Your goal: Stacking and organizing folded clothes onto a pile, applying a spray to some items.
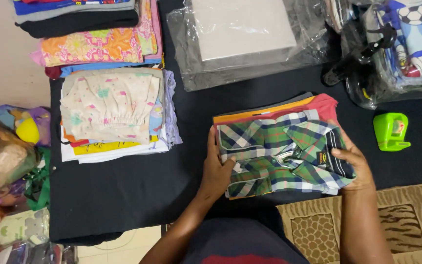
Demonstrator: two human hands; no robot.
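Left hand [217, 168] and right hand [352, 164] clamped on opposite edges of the folded plaid shirt [282, 154] topping a small stack, soft, light, floppy, probably best gripped at both sides.

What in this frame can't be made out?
Head view:
- Garments under the plaid shirt: only coloured edges show.
- Left hand fingertips: tucked under the shirt.
- Right hand palm: turned away.
- Clear bag contents: glare hides them.
- Top clothing stack: cut off by the edge.
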